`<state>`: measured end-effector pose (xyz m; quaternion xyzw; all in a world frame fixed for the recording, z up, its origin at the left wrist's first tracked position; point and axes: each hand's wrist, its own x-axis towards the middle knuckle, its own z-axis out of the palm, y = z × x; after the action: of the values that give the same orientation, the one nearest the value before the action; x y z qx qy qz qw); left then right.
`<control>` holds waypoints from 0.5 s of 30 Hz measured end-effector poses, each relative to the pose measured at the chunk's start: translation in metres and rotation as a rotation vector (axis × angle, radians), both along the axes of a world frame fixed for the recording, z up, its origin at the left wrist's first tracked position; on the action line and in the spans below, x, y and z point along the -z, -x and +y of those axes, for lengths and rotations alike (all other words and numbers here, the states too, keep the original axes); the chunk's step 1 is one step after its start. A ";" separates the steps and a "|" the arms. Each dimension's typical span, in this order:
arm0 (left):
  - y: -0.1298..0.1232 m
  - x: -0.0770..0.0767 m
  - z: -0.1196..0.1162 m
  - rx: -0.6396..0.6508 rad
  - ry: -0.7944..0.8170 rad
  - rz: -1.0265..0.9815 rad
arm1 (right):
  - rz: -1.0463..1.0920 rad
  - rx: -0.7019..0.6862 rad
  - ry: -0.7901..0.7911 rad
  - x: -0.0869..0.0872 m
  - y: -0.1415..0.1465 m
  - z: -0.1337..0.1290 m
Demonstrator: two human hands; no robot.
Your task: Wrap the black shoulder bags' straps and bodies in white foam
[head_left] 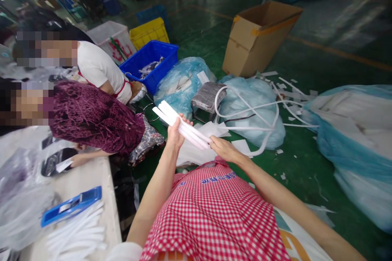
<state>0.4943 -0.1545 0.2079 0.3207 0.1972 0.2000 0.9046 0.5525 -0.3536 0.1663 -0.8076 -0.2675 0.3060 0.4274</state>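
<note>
My left hand [175, 133] is closed around a small bundle of white foam strips [192, 133] in front of my apron. The strips' far ends fan slightly apart beyond my thumb. At the near end, the fingers of my right hand [225, 149] pinch the same bundle. A long white foam strip [237, 113] loops loosely over a blue plastic bag [255, 102] on the floor, and runs to the large bag at the right. More cut white strips [76, 232] lie piled on the table at my lower left, beside a blue tool [72, 206].
Two people sit at the table [105, 187] on the left; one wears a purple top [92, 116]. Beyond are a blue crate [150, 63], a yellow crate [150, 32], an open cardboard box [249, 45] and a wrapped stool [208, 96]. A large blue-and-white bag [352, 147] stands right, near scattered scraps.
</note>
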 end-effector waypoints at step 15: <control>-0.001 -0.021 -0.009 0.288 -0.455 0.228 | 0.293 0.510 -0.588 -0.048 -0.070 -0.020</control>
<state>0.4951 -0.1635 0.2285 0.5603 0.2003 0.0713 0.8005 0.6229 -0.3734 0.2146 -0.6392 -0.0711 0.2126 0.7356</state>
